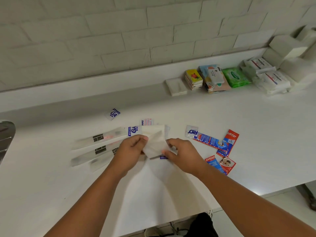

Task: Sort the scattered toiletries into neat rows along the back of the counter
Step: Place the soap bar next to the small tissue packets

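Both hands hold a white tissue packet (156,141) just above the white counter (239,117). My left hand (132,148) grips its left edge, my right hand (181,151) pinches its lower right corner. Blue-and-white sachets (133,131) lie behind the packet, one more sachet (113,114) farther back. Clear-wrapped toothbrushes (97,142) lie to the left. Red-and-blue toothpaste sachets (220,147) lie scattered to the right. Along the back right stands a row: a white soap bar (176,87), yellow boxes (194,79), a patterned wipes pack (214,77), a green wipes pack (236,76), white packs (270,77).
A tiled wall (119,31) with a low ledge runs behind the counter. White blocks (289,48) are stacked in the far right corner. A metal fixture (6,135) shows at the left edge. The counter's front edge (239,200) drops to the floor at lower right.
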Motion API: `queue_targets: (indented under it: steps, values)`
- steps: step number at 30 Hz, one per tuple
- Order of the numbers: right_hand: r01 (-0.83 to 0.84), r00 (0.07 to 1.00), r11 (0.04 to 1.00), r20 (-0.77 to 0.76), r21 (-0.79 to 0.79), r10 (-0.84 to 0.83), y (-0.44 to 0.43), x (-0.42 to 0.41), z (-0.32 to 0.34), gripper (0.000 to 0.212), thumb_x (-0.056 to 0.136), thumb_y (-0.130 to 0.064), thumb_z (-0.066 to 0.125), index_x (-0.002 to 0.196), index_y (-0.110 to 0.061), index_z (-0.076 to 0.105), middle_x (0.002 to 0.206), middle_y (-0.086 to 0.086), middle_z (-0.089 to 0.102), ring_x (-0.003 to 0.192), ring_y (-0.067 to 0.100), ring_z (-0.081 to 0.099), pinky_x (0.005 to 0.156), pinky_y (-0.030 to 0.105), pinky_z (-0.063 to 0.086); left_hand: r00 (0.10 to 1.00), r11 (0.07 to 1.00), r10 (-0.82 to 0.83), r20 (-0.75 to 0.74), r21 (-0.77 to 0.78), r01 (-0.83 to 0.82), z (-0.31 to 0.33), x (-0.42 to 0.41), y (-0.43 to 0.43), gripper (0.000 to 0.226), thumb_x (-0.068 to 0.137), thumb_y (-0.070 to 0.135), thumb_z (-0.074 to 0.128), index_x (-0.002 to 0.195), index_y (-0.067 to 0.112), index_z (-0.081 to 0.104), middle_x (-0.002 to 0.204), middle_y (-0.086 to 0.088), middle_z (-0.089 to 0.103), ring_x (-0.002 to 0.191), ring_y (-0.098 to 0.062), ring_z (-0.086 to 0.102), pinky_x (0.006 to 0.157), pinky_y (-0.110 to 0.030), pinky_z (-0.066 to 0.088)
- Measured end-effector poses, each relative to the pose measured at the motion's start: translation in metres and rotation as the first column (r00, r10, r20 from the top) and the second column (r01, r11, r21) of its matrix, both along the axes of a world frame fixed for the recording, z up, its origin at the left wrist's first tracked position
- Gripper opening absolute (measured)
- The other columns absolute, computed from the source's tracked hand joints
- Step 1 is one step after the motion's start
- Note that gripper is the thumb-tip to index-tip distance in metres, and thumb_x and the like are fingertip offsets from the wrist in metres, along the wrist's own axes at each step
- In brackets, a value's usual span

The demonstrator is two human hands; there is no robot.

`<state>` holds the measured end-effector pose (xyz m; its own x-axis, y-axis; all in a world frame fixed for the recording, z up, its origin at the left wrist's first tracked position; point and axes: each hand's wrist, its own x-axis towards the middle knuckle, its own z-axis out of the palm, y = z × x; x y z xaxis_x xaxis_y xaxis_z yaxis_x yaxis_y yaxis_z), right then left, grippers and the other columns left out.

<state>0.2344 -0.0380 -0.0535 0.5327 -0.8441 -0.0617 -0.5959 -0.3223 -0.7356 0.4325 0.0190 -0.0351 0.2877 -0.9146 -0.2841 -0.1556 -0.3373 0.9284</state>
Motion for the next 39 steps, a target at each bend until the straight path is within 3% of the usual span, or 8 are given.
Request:
queue_targets:
  steps: [4,7,10,13,18,24,33,39]
  values:
    - [0.065,0.983,0.975,0.157,0.212,-0.1,-0.013,0.001,0.006,0.012,0.096,-0.027,0.059,0.09,-0.021,0.067,0.08,-0.007,0.069,0.068,-0.001,0.059,0.063,0.014,0.043,0.975,0.993,0.114,-0.193,-0.013,-0.118,0.021,-0.017,-0.017,0.037,0.102,0.038,0.049,0.098,0.012,0.075,0.089,-0.009,0.077,0.081,-0.023,0.072,0.067,-0.031,0.058]
    - [0.062,0.962,0.932,0.228,0.357,-0.151,-0.027,-0.005,0.015,0.02,0.098,-0.023,0.057,0.089,-0.008,0.066,0.073,0.01,0.071,0.054,0.005,0.059,0.057,0.018,0.044,0.982,0.993,0.057,-0.178,-0.088,-0.074,0.028,-0.022,-0.03,0.041,0.096,0.049,0.051,0.105,0.016,0.073,0.095,-0.01,0.076,0.089,-0.023,0.073,0.075,-0.035,0.06]
    - [0.048,0.944,0.9,0.275,0.433,-0.183,-0.046,-0.015,0.017,0.022,0.098,-0.025,0.057,0.086,-0.007,0.063,0.063,0.01,0.069,0.053,0.019,0.058,0.059,0.031,0.047,0.994,0.989,0.012,-0.106,-0.146,-0.028,0.03,-0.031,-0.049,0.025,0.091,0.032,0.069,0.112,0.018,0.071,0.097,-0.009,0.076,0.095,-0.03,0.073,0.084,-0.045,0.059]
    - [0.039,0.921,0.88,0.324,0.474,-0.215,-0.068,-0.028,0.017,0.025,0.097,-0.023,0.056,0.087,-0.001,0.062,0.062,0.015,0.066,0.056,0.027,0.055,0.061,0.041,0.047,0.991,0.978,0.117,-0.072,-0.163,-0.127,0.031,-0.045,-0.076,0.014,0.09,0.022,0.072,0.103,0.017,0.075,0.087,-0.011,0.076,0.083,-0.025,0.072,0.078,-0.041,0.058]
    - [0.03,0.887,0.865,0.385,0.501,-0.253,-0.103,-0.046,0.019,0.025,0.101,-0.016,0.05,0.09,0.001,0.064,0.064,0.013,0.063,0.061,0.027,0.054,0.063,0.036,0.047,0.976,0.961,0.213,-0.047,-0.168,-0.218,0.035,-0.062,-0.124,0.021,0.088,0.03,0.074,0.084,0.01,0.075,0.085,-0.024,0.071,0.069,-0.023,0.061,0.073,-0.046,0.056]
    - [0.109,0.777,0.794,0.447,0.597,-0.443,-0.161,-0.053,0.016,0.025,0.101,-0.01,0.049,0.092,0.007,0.065,0.06,0.013,0.06,0.061,0.026,0.053,0.058,0.031,0.047,0.967,0.962,0.229,-0.115,-0.125,-0.243,0.033,-0.083,-0.179,0.008,0.089,0.025,0.074,0.088,0.017,0.073,0.065,0.0,0.064,0.062,-0.011,0.056,0.065,-0.027,0.051]
    - [0.245,0.801,0.773,0.327,0.585,-0.502,-0.254,-0.027,0.015,0.023,0.095,-0.012,0.052,0.091,0.007,0.063,0.067,0.016,0.061,0.062,0.026,0.056,0.059,0.034,0.044,0.962,0.984,0.18,0.206,-0.034,-0.177,0.01,-0.071,-0.256,0.034,0.086,0.017,0.068,0.054,0.009,0.06,0.049,-0.001,0.054,0.049,-0.016,0.046,0.059,-0.028,0.039]
    - [0.294,0.935,0.912,0.111,0.287,-0.337,-0.289,-0.015,0.0,0.033,0.097,-0.007,0.042,0.124,-0.002,0.06,0.125,0.011,0.061,0.117,0.026,0.056,0.104,0.03,0.041,0.94,0.96,0.267,0.211,0.024,-0.278,-0.009,-0.048,-0.311,0.023,0.085,0.017,0.073,0.062,0.014,0.071,0.049,0.002,0.063,0.052,-0.017,0.057,0.067,-0.032,0.051]
